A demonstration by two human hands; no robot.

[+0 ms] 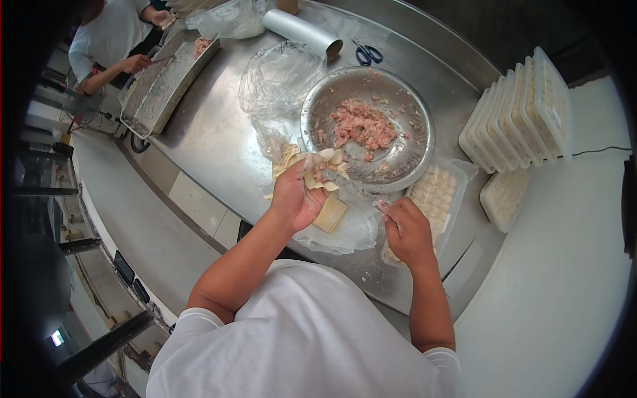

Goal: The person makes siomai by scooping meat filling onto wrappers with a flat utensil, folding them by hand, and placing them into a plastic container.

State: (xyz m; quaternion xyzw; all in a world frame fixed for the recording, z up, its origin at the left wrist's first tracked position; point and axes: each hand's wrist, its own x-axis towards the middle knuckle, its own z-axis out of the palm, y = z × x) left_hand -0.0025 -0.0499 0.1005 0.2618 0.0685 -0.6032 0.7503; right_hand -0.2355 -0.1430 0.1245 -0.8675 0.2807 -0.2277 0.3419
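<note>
Wrapper [312, 181] sits in cupped left hand [294, 196], right hand [408, 229] pinches smeared spatula [355, 190] reaching the wrapper, bowl [416, 154] of minced meat [365, 124] far side, wrapper stack [331, 215] near, dumpling tray [458, 189] right.

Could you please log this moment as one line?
left hand: holds wrapper | right hand: holds tool, tip at wrapper | meat filling: in metal bowl | dumplings: in tray
</note>
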